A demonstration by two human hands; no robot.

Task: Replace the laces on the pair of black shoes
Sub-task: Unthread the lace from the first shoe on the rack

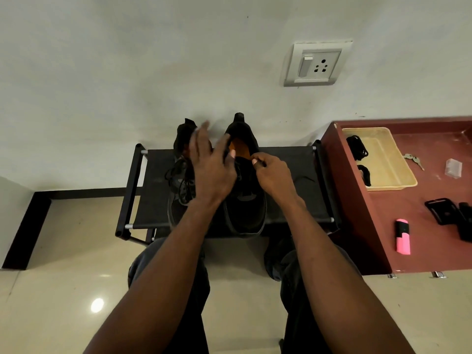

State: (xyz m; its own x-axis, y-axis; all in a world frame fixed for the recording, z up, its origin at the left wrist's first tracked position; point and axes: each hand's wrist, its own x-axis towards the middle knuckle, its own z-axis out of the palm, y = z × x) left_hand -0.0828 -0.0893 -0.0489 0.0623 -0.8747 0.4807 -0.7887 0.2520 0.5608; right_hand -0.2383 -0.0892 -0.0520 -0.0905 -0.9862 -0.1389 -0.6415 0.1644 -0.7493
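Black cloth shoes sit side by side on a low black fabric shoe rack [153, 190] by the wall. On that rack, the right black shoe with the orange inside [245, 200] is being worked on. The right hand [274, 175] pinches something small and dark at the shoe's top, likely a lace end. The left hand [212, 169] has straight, spread fingers and holds nothing. The left black shoe [180, 180] shows loose black laces in a messy bunch. I think the job is at an early stage, with most lacing left to do. Right of the rack, a dark red cabinet [357, 213] carries a cream plastic tray [388, 159] with dark laces [357, 146] inside, maybe the new ones.
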